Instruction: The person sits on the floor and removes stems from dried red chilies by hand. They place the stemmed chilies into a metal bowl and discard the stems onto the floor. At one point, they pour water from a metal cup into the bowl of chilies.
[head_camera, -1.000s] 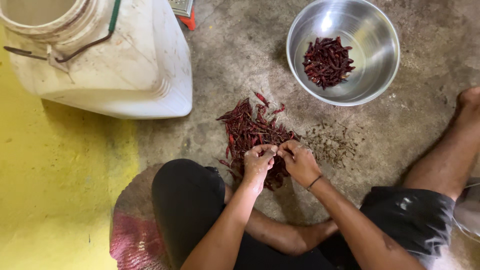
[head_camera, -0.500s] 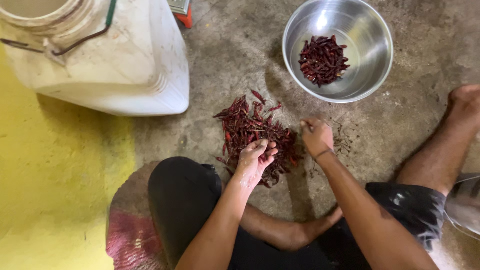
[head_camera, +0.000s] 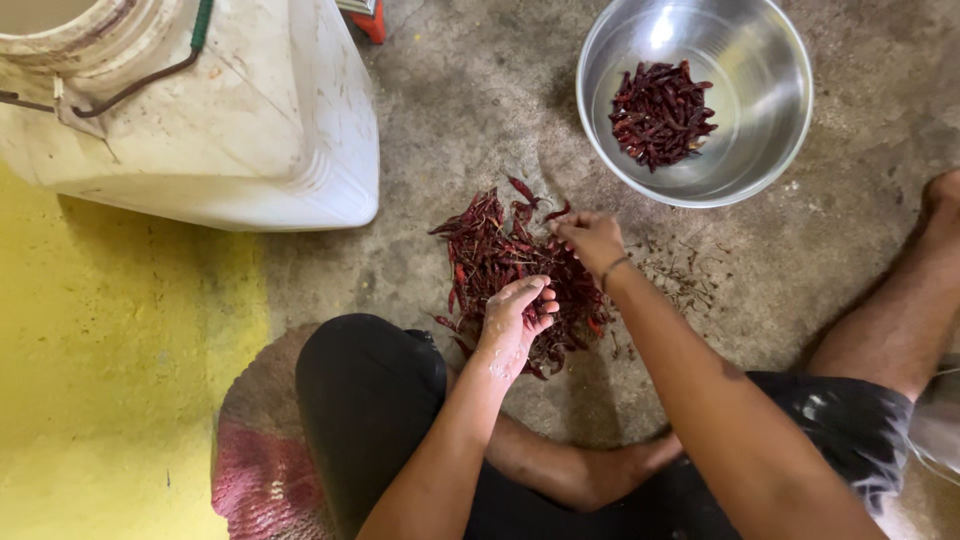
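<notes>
Here the left hand (head_camera: 515, 320) rests on the near side of the heap of dried red chillies (head_camera: 510, 265), its fingers (head_camera: 535, 300) curled loosely together over the pods; whether they pinch one pod cannot be told. The right hand (head_camera: 592, 240) sits at the heap's two o'clock edge, its fingers (head_camera: 566, 226) drawn together in a pinch, touching the top pods; what lies between them is too small to make out. A thin band circles that wrist.

The heap lies on the bare concrete floor (head_camera: 470, 110), at the middle of the view. At about one o'clock from it stands a steel bowl (head_camera: 770, 90), apart from the heap, holding a smaller clump of red chillies (head_camera: 660, 112). Small stem bits and crumbs (head_camera: 680, 280) are scattered on the floor just at three o'clock from the heap.

At ten o'clock stands a large white plastic container (head_camera: 250, 130), scuffed, with a wire across its top. The floor at nine o'clock is painted yellow (head_camera: 110, 340). The person sits on the floor, knees in dark cloth either side.
</notes>
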